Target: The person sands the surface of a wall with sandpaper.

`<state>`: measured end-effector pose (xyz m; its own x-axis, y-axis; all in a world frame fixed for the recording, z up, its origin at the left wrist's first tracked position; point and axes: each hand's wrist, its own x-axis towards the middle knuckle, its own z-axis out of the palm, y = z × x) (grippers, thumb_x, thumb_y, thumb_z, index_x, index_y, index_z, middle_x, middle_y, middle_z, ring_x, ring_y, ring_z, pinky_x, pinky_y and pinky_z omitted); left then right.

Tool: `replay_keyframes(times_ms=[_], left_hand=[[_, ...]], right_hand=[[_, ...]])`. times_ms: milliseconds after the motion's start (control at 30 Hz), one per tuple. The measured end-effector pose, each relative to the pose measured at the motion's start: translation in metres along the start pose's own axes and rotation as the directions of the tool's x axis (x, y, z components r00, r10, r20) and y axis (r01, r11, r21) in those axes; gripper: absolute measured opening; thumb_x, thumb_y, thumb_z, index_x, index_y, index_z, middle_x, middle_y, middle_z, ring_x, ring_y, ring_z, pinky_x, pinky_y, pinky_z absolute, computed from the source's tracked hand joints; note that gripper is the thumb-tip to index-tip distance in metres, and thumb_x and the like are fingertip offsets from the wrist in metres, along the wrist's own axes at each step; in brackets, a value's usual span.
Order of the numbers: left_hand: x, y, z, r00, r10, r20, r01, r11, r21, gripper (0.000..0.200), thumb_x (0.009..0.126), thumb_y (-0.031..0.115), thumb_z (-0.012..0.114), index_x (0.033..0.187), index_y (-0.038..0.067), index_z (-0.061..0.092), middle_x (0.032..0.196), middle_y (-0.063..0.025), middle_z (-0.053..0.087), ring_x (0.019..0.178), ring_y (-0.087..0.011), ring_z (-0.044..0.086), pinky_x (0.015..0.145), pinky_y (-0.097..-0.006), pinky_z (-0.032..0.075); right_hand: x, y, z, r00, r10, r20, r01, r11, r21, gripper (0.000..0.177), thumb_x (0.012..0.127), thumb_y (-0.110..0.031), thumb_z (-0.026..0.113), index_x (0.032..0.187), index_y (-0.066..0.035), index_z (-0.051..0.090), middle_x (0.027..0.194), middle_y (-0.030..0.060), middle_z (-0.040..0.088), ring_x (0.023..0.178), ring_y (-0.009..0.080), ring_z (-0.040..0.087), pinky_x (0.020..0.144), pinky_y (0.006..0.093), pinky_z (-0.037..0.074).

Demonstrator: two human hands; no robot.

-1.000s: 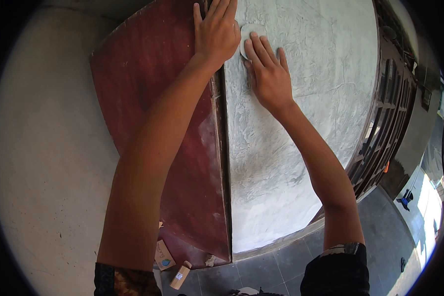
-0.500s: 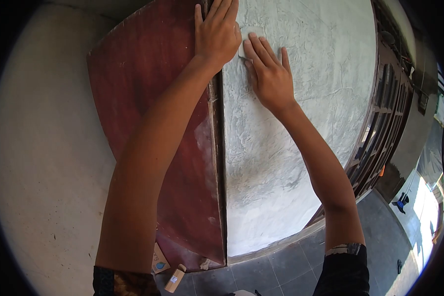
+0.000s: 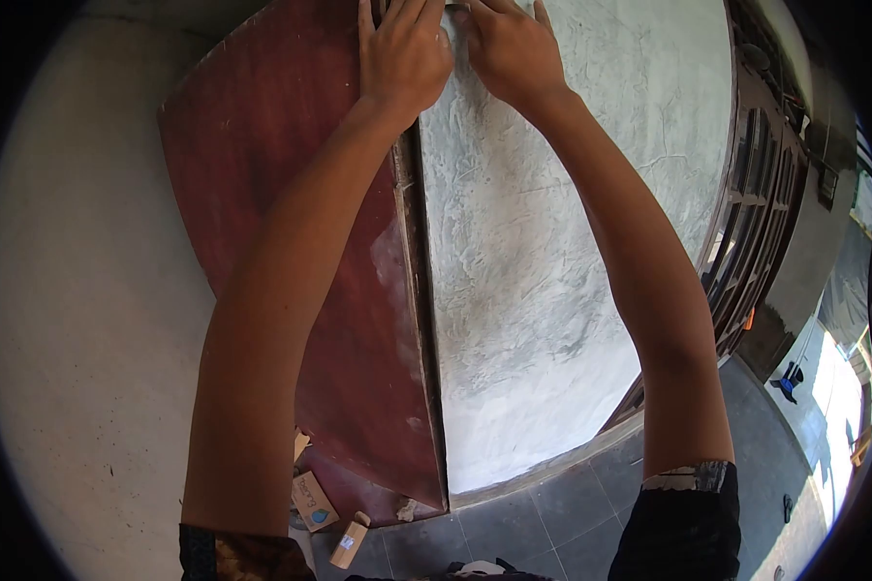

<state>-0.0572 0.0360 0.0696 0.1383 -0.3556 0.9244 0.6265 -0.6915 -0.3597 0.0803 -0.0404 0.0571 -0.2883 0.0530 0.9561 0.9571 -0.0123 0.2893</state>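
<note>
Change vs 1 s ago: both hands are higher up the wall and now sit at the very top edge of the view. The pale round disc, which was pressed flat under the R fingers on the plaster, is no longer clearly visible. It is prob. covered by the hands or past the frame edge, so I can't tell where exactly it sits.

L hand (image 3: pixel 397 53) lies over the seam between the dark red board (image 3: pixel 291 194) and the rough plastered wall (image 3: pixel 523 252). Its fingers are close together and the tips are cut off by the frame. R hand (image 3: pixel 513 48) is just beside it on the plaster, nearly touching it, knuckles up and fingertips out of view. I can't tell for either hand if the fingers are flat or clamped on anything.

Judgement: the disc is prob. being slid upward along the plaster next to the board edge, w/ work on that strip continuing higher. The plaster below looks uneven, w/ lighter patches low down.

Rest:
- Two small cardboard boxes (image 3: pixel 312 499) lie on the tiled floor (image 3: pixel 572 513) at the foot of the board.
- A dark wooden window frame (image 3: pixel 756 194) is at R, well apart from the hands.
- Dark sleeves show at the bottom.
</note>
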Motion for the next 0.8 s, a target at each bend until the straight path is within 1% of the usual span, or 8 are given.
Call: replay_keyframes(times_ms=[100,167,233,367,467,600,667,800], left_hand=[[0.001,0.000,0.001,1.000,-0.013,0.000,0.013,1.000,0.001,0.052,0.096,0.002,0.049,0.148,-0.002,0.049,0.163,-0.0170,0.040,0.155,-0.0311,0.030,0.123,-0.0613,0.021],[0.001,-0.001,0.004,1.000,-0.002,-0.013,0.002,1.000,0.008,0.052,0.096,0.002,0.048,0.148,-0.002,0.049,0.162,-0.0171,0.040,0.155,-0.0313,0.031,0.123,-0.0615,0.020],[0.000,0.000,0.005,1.000,-0.002,-0.031,0.002,1.000,0.019,0.052,0.097,0.003,0.047,0.148,-0.002,0.049,0.162,-0.0173,0.041,0.154,-0.0315,0.031,0.123,-0.0617,0.020],[0.000,0.001,0.002,1.000,-0.016,-0.010,0.016,1.000,-0.006,0.053,0.096,0.001,0.048,0.148,-0.003,0.048,0.162,-0.0174,0.041,0.154,-0.0318,0.032,0.123,-0.0615,0.020],[-0.001,0.000,-0.001,1.000,-0.011,0.002,0.011,1.000,-0.006,0.054,0.095,0.000,0.048,0.148,-0.004,0.048,0.162,-0.0175,0.041,0.154,-0.0319,0.031,0.123,-0.0616,0.020],[-0.002,0.000,0.004,1.000,-0.008,-0.022,0.008,1.000,-0.002,0.054,0.095,0.000,0.047,0.148,-0.003,0.048,0.162,-0.0175,0.040,0.155,-0.0319,0.031,0.123,-0.0619,0.020],[-0.002,0.002,0.003,1.000,-0.019,-0.022,0.019,1.000,-0.007,0.054,0.095,0.000,0.047,0.148,-0.003,0.049,0.163,-0.0173,0.040,0.155,-0.0316,0.030,0.123,-0.0618,0.020],[-0.002,0.001,0.001,1.000,-0.010,0.007,0.010,1.000,0.001,0.054,0.095,0.000,0.048,0.148,-0.003,0.049,0.163,-0.0167,0.040,0.155,-0.0311,0.030,0.123,-0.0619,0.019]], right_hand=[[-0.023,-0.008,0.001,0.999,0.011,0.036,-0.013,0.999,0.038,0.046,0.104,-0.021,0.056,0.150,-0.017,0.052,0.159,0.0029,0.048,0.144,0.0262,0.049,0.115,0.0608,0.039],[-0.087,-0.028,0.002,0.999,-0.007,-0.035,0.012,0.989,0.148,0.044,0.103,-0.021,0.056,0.146,-0.013,0.054,0.157,0.0090,0.049,0.143,0.0257,0.049,0.118,0.0612,0.035],[-0.094,-0.027,0.002,0.999,-0.033,-0.027,0.035,0.995,0.091,0.044,0.103,-0.021,0.056,0.146,-0.013,0.054,0.157,0.0084,0.049,0.143,0.0260,0.049,0.117,0.0618,0.035],[-0.010,-0.003,0.001,0.994,-0.012,-0.111,0.010,1.000,-0.021,0.045,0.105,-0.023,0.055,0.150,-0.017,0.052,0.159,0.0026,0.047,0.146,0.0252,0.046,0.117,0.0599,0.037],[-0.007,0.004,0.006,0.994,-0.040,-0.103,0.050,0.994,0.096,0.045,0.105,-0.024,0.055,0.149,-0.016,0.053,0.159,0.0027,0.048,0.145,0.0255,0.047,0.116,0.0605,0.037],[-0.089,-0.022,-0.003,0.998,-0.025,-0.062,0.032,0.993,0.112,0.041,0.102,-0.023,0.059,0.142,-0.011,0.057,0.152,0.0071,0.054,0.138,0.0277,0.054,0.113,0.0631,0.040],[-0.084,-0.019,-0.002,0.996,-0.067,-0.056,0.069,0.997,0.024,0.041,0.102,-0.022,0.058,0.142,-0.011,0.057,0.153,0.0075,0.053,0.139,0.0281,0.053,0.113,0.0639,0.040],[0.000,0.006,0.002,0.999,0.012,-0.043,-0.009,0.998,0.057,0.043,0.104,-0.026,0.056,0.146,-0.016,0.054,0.162,0.0059,0.044,0.148,0.0236,0.043,0.115,0.0695,0.033]])
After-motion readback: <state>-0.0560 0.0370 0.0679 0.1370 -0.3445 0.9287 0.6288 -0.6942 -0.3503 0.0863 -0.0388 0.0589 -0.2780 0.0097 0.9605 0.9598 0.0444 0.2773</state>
